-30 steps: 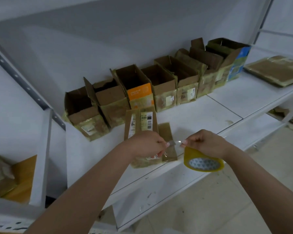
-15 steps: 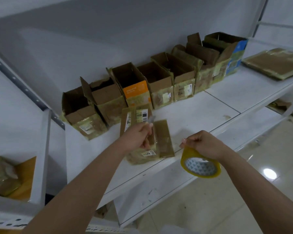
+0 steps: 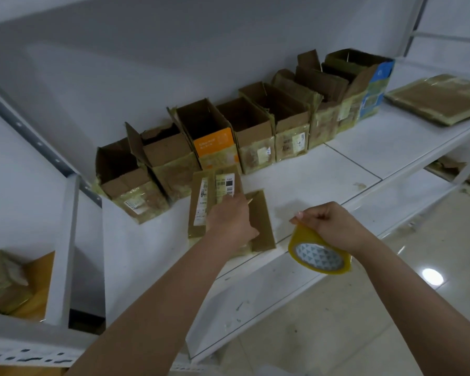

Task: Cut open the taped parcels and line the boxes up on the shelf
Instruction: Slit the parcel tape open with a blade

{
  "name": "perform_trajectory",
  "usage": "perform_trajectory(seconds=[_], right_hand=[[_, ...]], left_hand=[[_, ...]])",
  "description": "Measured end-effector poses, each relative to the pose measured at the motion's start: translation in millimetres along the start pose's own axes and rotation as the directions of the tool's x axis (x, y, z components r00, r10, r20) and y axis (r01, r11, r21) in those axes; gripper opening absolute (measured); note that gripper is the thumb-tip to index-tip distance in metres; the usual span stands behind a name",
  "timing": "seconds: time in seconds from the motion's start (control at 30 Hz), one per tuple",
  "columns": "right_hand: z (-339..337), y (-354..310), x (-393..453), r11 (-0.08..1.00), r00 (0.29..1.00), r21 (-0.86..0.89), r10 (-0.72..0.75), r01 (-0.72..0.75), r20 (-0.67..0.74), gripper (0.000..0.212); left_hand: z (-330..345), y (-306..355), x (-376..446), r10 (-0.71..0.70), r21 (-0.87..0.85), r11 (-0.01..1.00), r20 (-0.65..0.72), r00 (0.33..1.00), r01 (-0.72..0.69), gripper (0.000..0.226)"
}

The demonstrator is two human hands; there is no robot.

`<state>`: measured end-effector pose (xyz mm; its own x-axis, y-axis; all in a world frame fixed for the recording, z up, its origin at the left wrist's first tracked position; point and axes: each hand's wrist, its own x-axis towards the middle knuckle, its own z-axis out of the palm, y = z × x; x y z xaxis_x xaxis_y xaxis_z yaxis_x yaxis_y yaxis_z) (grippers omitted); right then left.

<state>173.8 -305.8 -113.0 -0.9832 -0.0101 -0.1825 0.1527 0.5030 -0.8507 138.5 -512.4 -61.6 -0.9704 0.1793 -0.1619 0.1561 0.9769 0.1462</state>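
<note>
Fingers [image 3: 314, 221] of the right hand pinch the tape roll [image 3: 319, 255]; left ones [image 3: 229, 202] press the opened box [image 3: 215, 202].

Your white shelf [image 3: 337, 169] carries a row of opened cardboard boxes [image 3: 255, 131] along its back, running from lower left to upper right (flaps up, sides wrapped in yellowish tape). In front of the row you have one labelled box [image 3: 217, 191] lying flat near the front edge. At far right a flat taped parcel [image 3: 440, 99] lies apart from the row.
</note>
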Motion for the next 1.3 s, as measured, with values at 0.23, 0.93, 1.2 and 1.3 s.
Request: perform_trajectory(seconds=[0.23,0.93,1.2,1.3], right_hand=[[-5,-29,-10,0.983,0.986,0.08,-0.16,0.163,-0.043,0.032],[22,-47,21,0.941,0.77,-0.253,-0.331,0.226,-0.545,0.011],[9,-13,69,0.857,0.744,-0.501,-0.411,0.119,-0.527,0.023],[19,8,74,0.882,0.883,-0.472,-0.233,0.016,-0.407,0.033]], left_hand=[[-5,-6,-11,-0.104,-0.758,0.652,-0.128,0.986,-0.03,0.044],[-15,8,-16,-0.12,-0.941,0.305,0.118,0.986,0.15,0.014],[-35,-89,-12,-0.489,-0.882,0.464,-0.175,0.855,0.084,0.018],[-16,-122,-16,-0.514,-0.791,0.581,-0.173,0.84,0.193,0.012]])
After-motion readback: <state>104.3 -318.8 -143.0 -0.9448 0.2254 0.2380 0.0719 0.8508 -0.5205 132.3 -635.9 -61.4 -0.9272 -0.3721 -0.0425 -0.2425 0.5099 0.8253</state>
